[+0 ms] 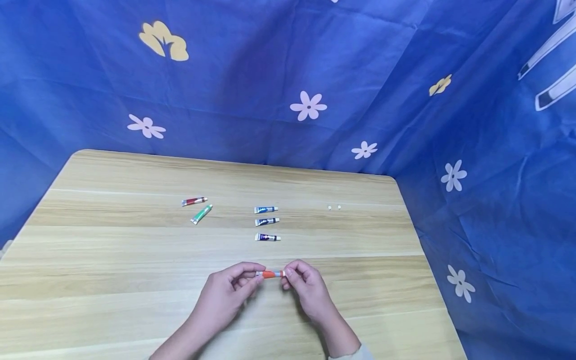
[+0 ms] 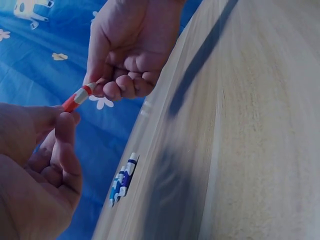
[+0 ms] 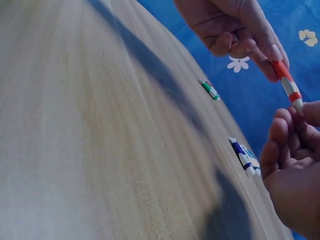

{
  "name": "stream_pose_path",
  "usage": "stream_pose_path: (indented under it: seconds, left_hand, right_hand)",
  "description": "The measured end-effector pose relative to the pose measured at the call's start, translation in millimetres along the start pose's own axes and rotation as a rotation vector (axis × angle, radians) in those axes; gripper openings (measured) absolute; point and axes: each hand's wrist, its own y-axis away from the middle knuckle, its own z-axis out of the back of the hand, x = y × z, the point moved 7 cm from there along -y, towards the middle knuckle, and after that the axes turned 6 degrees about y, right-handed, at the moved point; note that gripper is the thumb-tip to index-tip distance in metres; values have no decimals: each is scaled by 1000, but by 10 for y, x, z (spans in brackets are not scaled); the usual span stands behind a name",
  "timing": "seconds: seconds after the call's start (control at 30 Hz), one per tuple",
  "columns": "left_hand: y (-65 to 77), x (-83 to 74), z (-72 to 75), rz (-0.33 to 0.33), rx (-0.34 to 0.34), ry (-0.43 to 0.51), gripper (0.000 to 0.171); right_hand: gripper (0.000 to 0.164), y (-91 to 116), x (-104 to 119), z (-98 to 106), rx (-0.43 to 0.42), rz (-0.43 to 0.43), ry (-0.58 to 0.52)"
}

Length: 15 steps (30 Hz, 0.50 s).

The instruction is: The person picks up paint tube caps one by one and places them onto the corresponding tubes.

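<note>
Between both hands, above the near part of the table, is an orange-red paint tube point(image 1: 272, 274) with a pale band, lying nearly level in the head view. My left hand point(image 1: 228, 292) pinches its flat tail end between thumb and fingers. At the other end, the thumb and fingers of my right hand point(image 1: 310, 290) pinch the white cap point(image 3: 298, 105). Just beyond the hands, a purple paint tube point(image 1: 267, 237) and two blue ones, a darker tube point(image 1: 267, 221) and a lighter tube point(image 1: 266, 210), lie in a column with caps to the right.
Farther left on the wooden table point(image 1: 112, 240) lie a dark red paint tube point(image 1: 194, 201) and a green paint tube point(image 1: 201, 214). Two small white pieces point(image 1: 334, 207) sit at the back right. A blue flowered cloth point(image 1: 252, 75) hangs behind and to the right.
</note>
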Motion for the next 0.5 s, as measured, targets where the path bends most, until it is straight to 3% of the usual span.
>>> stream_pose_path:
  seconds: [0.33,0.4,0.5]
  left_hand:
    - [-7,-3,-2,22,3,-40,25]
    - [-5,-18,-5,-8,2,-68,25]
    - [-1,-75,-20,-112,-3,-162,23]
  right_hand:
    - [39,26,46,-71,48,-24,62]
    - [38,30,43,-66,35,-22,90]
    - [37,32,40,-53,8,-5,135]
